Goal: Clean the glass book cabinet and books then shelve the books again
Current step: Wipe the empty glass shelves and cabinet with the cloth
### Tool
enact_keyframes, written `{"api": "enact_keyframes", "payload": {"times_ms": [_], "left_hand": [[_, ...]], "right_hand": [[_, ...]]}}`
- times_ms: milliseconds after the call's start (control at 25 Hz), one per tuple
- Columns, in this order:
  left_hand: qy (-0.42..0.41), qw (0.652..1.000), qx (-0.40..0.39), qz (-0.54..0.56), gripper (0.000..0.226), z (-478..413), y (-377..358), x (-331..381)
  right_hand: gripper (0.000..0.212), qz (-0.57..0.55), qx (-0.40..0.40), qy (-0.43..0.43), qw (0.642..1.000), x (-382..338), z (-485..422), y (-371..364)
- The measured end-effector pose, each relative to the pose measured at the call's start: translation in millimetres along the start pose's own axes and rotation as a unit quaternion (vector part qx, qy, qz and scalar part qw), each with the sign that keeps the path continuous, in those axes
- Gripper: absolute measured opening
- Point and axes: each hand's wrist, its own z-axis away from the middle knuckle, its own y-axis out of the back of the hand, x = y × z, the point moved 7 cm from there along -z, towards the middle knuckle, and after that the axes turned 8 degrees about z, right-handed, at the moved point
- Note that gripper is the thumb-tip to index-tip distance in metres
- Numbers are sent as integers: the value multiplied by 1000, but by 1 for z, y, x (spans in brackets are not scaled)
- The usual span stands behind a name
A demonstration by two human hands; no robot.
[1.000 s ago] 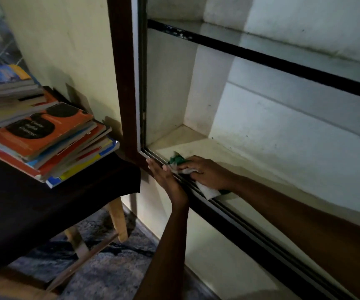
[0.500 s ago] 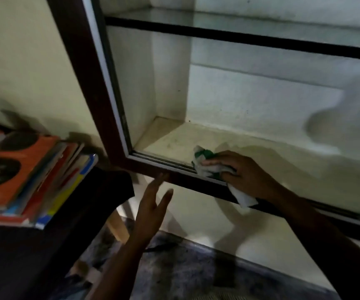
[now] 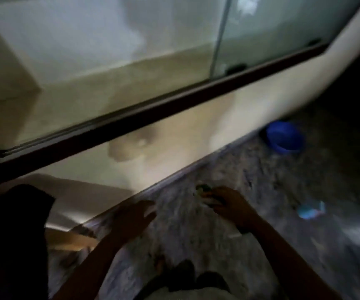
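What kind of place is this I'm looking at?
Most likely a room in a home, though the view is blurred: a built-in cabinet with a glass pane, a mottled stone floor, and a blue basin on it. The right hand grips a cloth.

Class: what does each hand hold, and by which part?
The right hand grips a bunched cloth; which part is too blurred to tell. The left hand holds nothing.

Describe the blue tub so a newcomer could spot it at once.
Follow the cabinet's dark bottom rail rightward, then drop to the speckled floor. The blue tub sits there near the foot of the wall. It is round and deep blue, unlike the flat, pale blue item lying farther out.
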Motion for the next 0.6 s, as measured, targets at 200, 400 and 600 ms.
{"api": "enact_keyframes", "payload": {"times_ms": [200, 400, 600], "left_hand": [[-72, 983, -157, -55, 55, -1, -145, 81], [-116, 939, -320, -40, 44, 94, -339, 150], [-112, 910, -399, -12, 37, 187, -481, 199]], "right_hand": [[38, -66, 85, -282, 953, 105, 213, -36], [32, -67, 131, -451, 880, 134, 486, -82], [33, -96, 189, -579, 787, 120, 685, -139]]}}
